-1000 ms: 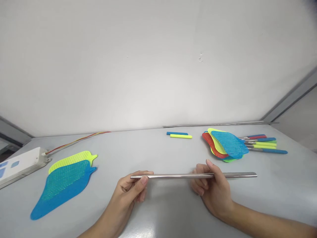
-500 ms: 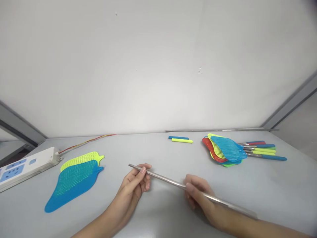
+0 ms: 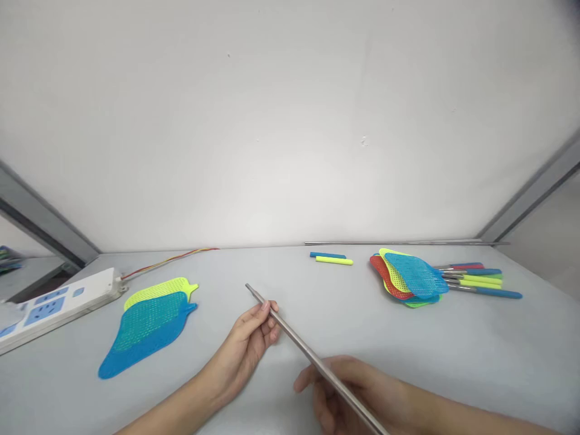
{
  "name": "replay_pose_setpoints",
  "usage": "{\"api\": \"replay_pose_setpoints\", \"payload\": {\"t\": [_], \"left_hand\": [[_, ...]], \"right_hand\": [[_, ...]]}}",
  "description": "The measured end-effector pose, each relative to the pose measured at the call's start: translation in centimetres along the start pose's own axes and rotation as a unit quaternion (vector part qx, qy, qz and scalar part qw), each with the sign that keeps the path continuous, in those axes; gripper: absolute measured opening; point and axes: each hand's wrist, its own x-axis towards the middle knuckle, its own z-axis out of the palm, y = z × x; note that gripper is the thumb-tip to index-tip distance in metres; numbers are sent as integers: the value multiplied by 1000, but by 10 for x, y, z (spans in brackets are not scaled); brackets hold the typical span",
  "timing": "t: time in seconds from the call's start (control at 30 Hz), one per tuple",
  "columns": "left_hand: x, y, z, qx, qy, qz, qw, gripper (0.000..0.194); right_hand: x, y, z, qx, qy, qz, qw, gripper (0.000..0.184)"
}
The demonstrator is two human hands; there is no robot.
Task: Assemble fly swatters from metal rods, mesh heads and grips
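The bare stainless-steel rod [image 3: 301, 350] is what I'm watching. It runs on a slant above the counter [image 3: 498, 362], its far tip pointing up and away and its near end leaving the bottom of my view. My left hand [image 3: 247, 344] pinches it just below the far tip, in a narrow hold between thumb and fingers. My right hand [image 3: 348, 393] sits lower, under the rod with its fingers curled; from here I can't tell whether it is closed on the rod or only cradling it.

I'd judge the rod stiff and fairly light, but long enough to lever in a grip at one end, and the polished steel looks slippery. I'd hold it with the hands well apart, clear of the tips.

To the left, a blue fly swatter [image 3: 145, 335] overlaps a yellow fly swatter [image 3: 158, 291], near a white power strip [image 3: 58, 311]. Straight ahead lie a yellow grip sleeve [image 3: 334, 260], a blue grip sleeve [image 3: 327, 255] and a second steel rod [image 3: 394, 243]. To the right, a stack of mesh swatters [image 3: 410, 277] sits beside a row of colour-handled rods [image 3: 475, 284].
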Motion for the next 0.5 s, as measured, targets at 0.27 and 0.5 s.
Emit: {"api": "replay_pose_setpoints", "payload": {"t": [0.27, 0.5], "left_hand": [[4, -5, -4, 25, -3, 29, 999, 20], [2, -3, 7, 62, 20, 76, 995, 21]], "right_hand": [[-5, -5, -4, 120, -49, 49, 990, 26], [-5, -2, -9, 158, -95, 78, 980, 20]]}}
